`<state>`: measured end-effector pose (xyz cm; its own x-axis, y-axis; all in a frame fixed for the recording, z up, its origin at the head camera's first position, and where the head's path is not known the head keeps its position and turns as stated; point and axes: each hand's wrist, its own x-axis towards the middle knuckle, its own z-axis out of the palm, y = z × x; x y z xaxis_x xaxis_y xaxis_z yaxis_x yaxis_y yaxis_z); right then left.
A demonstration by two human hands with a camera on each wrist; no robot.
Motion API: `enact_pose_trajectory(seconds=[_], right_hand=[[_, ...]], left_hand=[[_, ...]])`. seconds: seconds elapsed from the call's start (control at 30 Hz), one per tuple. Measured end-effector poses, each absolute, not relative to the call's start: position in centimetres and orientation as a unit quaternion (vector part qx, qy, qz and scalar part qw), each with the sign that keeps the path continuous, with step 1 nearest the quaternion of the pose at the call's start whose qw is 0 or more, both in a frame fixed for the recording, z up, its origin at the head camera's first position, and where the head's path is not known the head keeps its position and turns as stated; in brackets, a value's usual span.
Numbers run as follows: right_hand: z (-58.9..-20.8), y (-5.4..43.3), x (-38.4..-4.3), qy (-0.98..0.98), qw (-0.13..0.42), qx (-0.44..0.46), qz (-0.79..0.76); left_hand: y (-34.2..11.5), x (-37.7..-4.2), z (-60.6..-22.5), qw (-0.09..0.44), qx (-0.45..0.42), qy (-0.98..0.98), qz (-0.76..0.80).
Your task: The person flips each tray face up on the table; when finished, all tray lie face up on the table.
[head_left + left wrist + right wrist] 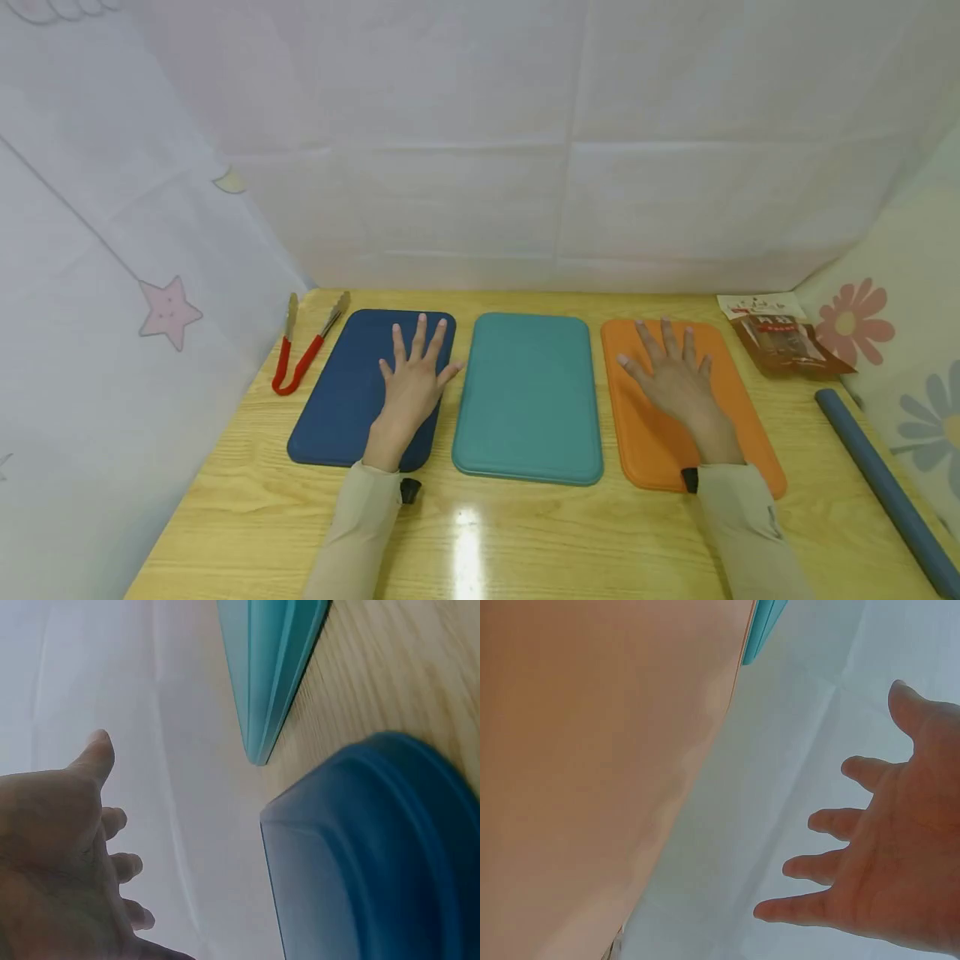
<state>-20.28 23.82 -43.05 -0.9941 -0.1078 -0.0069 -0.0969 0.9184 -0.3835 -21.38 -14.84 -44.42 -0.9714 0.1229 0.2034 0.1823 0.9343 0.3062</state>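
On the table, a left board, a middle board and a right board lie in a row, apart. Tongs lie left of the left board, toward its far end. Right of the right board, a packet lies at the table's far corner, and a roll before it, along the right side. Behind the table hangs a cloth. The left hand is above the left board, the right hand above the right board.

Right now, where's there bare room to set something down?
The teal board is bare, as is the tabletop in front of it, between both sleeves. Crowded: navy board under left hand, orange board under right hand, back corners by red-handled tongs and snack packet.
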Motion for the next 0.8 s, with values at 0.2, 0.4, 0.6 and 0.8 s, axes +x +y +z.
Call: enact_pose_trajectory(seconds=[0.2, 0.4, 0.6, 0.8], right_hand=[[-43.0, 24.1, -20.1, 0.979, 0.019, -0.054, -0.194], [-43.3, 23.7, -19.7, 0.978, 0.021, -0.064, -0.196], [-43.3, 23.9, -19.2, 0.979, 0.015, -0.066, -0.191], [-43.5, 25.0, -18.8, 0.982, 0.025, -0.058, -0.177]], left_hand=[[-13.6, -21.1, -44.3, 0.103, -0.087, -0.979, -0.156], [-12.2, -20.5, -44.4, 0.076, -0.093, -0.981, -0.149], [-10.8, -20.5, -44.0, 0.075, -0.103, -0.977, -0.17], [-9.1, -20.2, -44.1, 0.083, -0.128, -0.969, -0.192]])
